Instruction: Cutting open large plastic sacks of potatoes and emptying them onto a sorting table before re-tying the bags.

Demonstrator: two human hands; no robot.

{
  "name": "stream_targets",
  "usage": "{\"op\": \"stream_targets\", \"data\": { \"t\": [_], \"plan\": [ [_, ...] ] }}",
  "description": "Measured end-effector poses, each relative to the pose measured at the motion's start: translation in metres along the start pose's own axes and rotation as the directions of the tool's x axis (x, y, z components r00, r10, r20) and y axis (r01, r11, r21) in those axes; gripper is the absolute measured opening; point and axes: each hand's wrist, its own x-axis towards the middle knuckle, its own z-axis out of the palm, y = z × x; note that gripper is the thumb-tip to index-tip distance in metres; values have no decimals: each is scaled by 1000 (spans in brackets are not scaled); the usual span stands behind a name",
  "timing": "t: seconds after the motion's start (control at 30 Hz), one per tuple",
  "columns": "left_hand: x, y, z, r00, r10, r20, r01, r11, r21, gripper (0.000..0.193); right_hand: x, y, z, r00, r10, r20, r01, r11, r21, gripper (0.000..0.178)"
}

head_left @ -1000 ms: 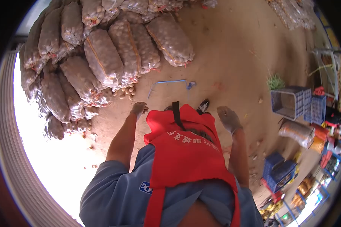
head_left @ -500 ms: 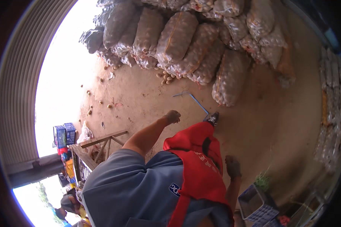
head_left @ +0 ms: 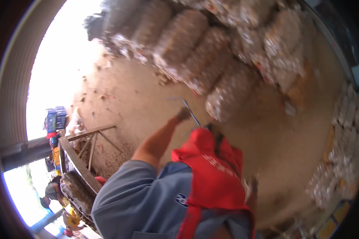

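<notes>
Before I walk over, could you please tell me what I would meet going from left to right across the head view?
Blue crates, pale plastic bag, left hand, right hand, heap of filled translucent bags near the right rim.

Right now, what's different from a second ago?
The view has swung left, so the pile of sacks sits further right and a wooden frame shows at lower left. The left hand now overlaps the blue strip; blur hides whether they touch. I see nothing clearly grabbed or dropped by it or the right hand. The sacks stay piled.
</notes>
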Motion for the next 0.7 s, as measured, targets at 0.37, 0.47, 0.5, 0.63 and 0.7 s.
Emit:
{"op": "stream_targets", "data": {
  "t": [0.37,0.47,0.5,0.63,0.7],
  "plan": [
    [-9,141,73,821,-497,-280,263,765,-588,34,345,187,-79,580,353,734,-813,194,549,34],
    [-40,146,131,662,-703,-259,368,607,-705,32,451,239,-107,692,281,665,-718,371,589,38],
    [-50,148,153,575,-780,-246,426,542,-725,32,478,253,-118,695,264,669,-717,318,620,38],
    [-91,168,249,493,-852,-178,367,389,-845,31,563,297,-154,694,247,676,-712,377,592,41],
    [-100,179,285,507,-856,-105,436,359,-825,31,588,311,-162,691,239,682,-711,391,584,41]
  ]
}}
